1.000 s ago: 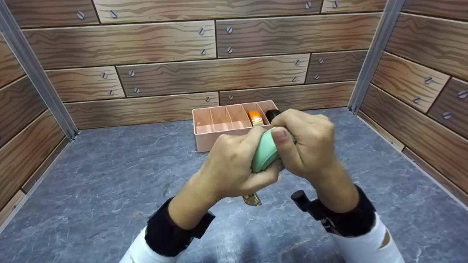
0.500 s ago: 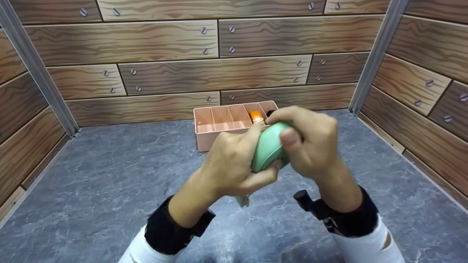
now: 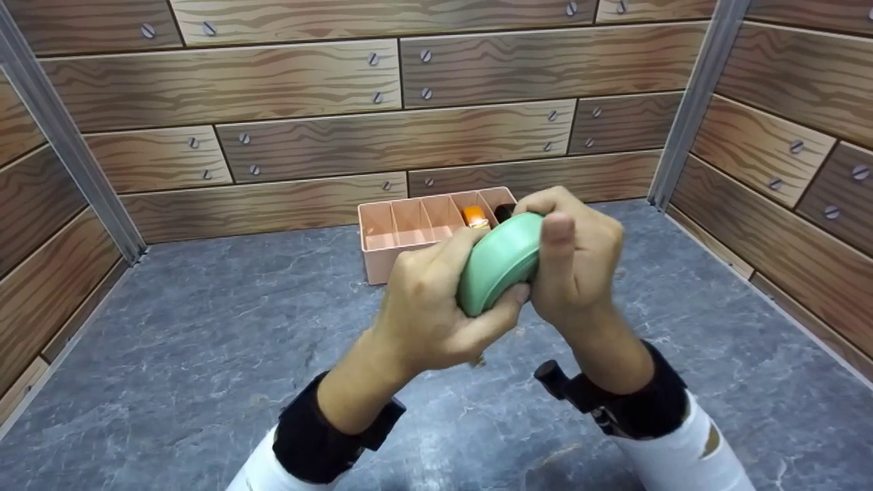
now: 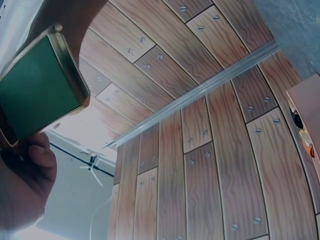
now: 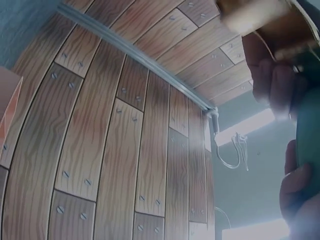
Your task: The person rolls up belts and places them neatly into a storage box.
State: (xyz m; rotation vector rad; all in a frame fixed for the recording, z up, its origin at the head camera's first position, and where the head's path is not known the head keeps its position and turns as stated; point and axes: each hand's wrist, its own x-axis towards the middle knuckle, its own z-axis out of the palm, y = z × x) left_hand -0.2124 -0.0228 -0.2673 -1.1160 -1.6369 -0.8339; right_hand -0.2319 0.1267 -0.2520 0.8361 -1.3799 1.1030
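Note:
Both hands hold a mint-green case (image 3: 501,262) in mid-air, tilted, its smooth rounded side and seam toward the head camera. My left hand (image 3: 426,303) grips its left end, thumb along the lower edge. On the right side, my right hand (image 3: 583,259) curls its fingers behind the case, its thumb pointing up beside it. A bit of gold trim (image 3: 477,359) peeks out below the left hand. The left wrist view shows a flat green panel (image 4: 37,92) in a gold metal frame. Gold metal (image 5: 255,17) also shows blurred in the right wrist view, near curled fingers (image 5: 282,87).
Behind the hands a pink divided box (image 3: 385,262) stands on the grey marbled table (image 3: 239,341). An orange-and-white item (image 3: 474,216) and a black item (image 3: 503,213) sit in its right-hand compartments. Wood-patterned walls (image 3: 307,82) enclose the back and sides.
The right thumb has lifted off the case's face and now points up, so more of the green surface shows. The gold-trimmed part below the left hand has mostly gone out of sight.

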